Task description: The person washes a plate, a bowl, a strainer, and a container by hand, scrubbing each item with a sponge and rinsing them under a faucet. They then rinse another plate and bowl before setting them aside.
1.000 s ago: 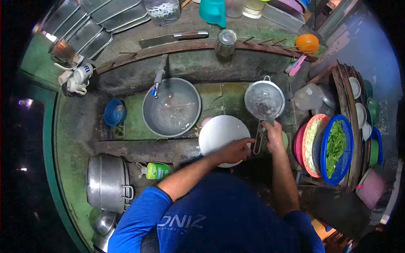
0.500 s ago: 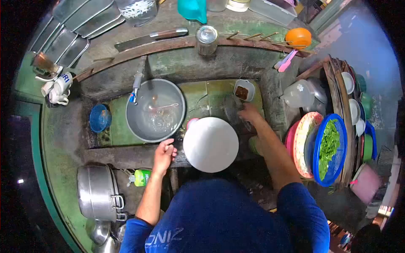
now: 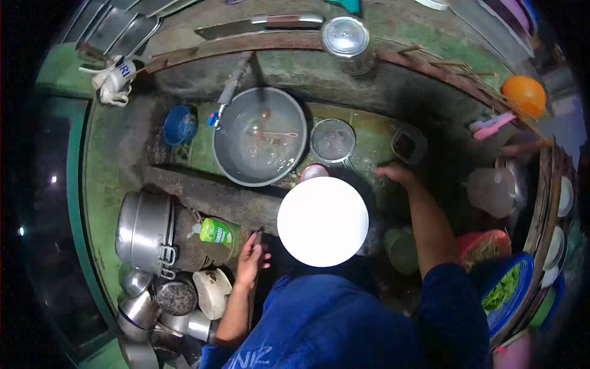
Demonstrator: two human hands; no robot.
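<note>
A round mesh strainer [image 3: 332, 140] lies on the green tiles, right of a grey basin [image 3: 224, 161] with water and a pink-handled item in it. My right hand [image 3: 399, 176] is apart from the strainer, to its right, fingers stretched out and holding nothing visible. Just beyond this hand sits a small square container [image 3: 409, 145] with dark brown contents. My left hand [image 3: 251, 261] is low and to the left, fingers loosely bent and apart, near a green detergent pouch [image 3: 216, 230]. A plain white disc [image 3: 322, 221] hides the area between my hands.
A tap [image 3: 226, 98] reaches over the basin. Left of it sits a blue bowl [image 3: 180, 125]. Steel pots [image 3: 147, 224] crowd the lower left. A knife [image 3: 261, 26] and a glass jar [image 3: 347, 46] rest on the back ledge. A blue basket [image 3: 519, 295] of greens stands right.
The strainer, beside my right hand before, now lies nearer the basin, away from that hand. My left hand has moved down from the basin's rim. The view has shifted.
</note>
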